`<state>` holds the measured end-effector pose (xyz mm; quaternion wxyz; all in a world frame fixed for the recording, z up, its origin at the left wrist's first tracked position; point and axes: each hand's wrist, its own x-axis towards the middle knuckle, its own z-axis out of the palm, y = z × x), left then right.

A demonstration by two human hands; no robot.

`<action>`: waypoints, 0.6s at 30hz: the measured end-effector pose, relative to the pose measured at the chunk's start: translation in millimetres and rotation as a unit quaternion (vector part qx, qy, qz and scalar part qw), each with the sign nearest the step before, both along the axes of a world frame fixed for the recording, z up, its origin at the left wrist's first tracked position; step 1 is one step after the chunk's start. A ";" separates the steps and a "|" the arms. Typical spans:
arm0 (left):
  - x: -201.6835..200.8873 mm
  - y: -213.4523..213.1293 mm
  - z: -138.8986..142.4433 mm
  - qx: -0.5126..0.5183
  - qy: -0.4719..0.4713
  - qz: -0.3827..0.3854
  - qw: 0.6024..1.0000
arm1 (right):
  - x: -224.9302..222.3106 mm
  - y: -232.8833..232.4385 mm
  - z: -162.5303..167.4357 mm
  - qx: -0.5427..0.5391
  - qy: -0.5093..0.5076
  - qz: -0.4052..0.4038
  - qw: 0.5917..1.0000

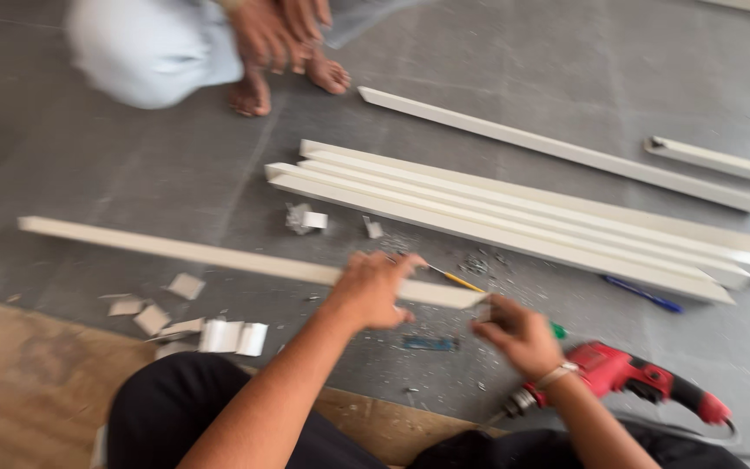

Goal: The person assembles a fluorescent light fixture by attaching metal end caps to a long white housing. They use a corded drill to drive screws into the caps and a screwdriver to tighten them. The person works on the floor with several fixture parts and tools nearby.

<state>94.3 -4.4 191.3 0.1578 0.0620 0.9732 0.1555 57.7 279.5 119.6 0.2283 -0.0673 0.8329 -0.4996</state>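
At the left of the grey floor (88, 174) small white offcuts (219, 334) lie near the edge of a brown board (19, 382). From there a long white strip (175, 249) runs to the right, its long axis almost level, dipping a little toward its right end. The left hand (371, 291) lies on top of this strip close to that end, fingers curled down over it and pressing it to the floor. The right hand (518, 334) is just beside the strip's right end, closed around a small tool with a green tip; the blur hides what kind of tool. So the strip stretches away to the left of both hands, and the left hand is the one on it. A yellow pencil (455, 279) lies just behind. A stack of white strips (514, 217) lies farther back, a red drill (627, 375) beside the right wrist. Another person's feet (288, 87) stand at the far edge.
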 end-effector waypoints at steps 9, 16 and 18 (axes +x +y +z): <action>51.1 -135.4 -11.0 0.560 0.149 0.757 0.303 | -7.3 89.7 23.0 0.068 0.089 -0.137 0.984; 35.7 -122.6 57.8 0.813 0.300 0.405 0.291 | 17.5 63.5 28.3 0.018 -0.058 -0.088 0.994; 31.0 -124.1 110.6 0.819 0.350 0.337 0.306 | 20.8 40.0 29.2 0.268 -0.038 0.031 0.962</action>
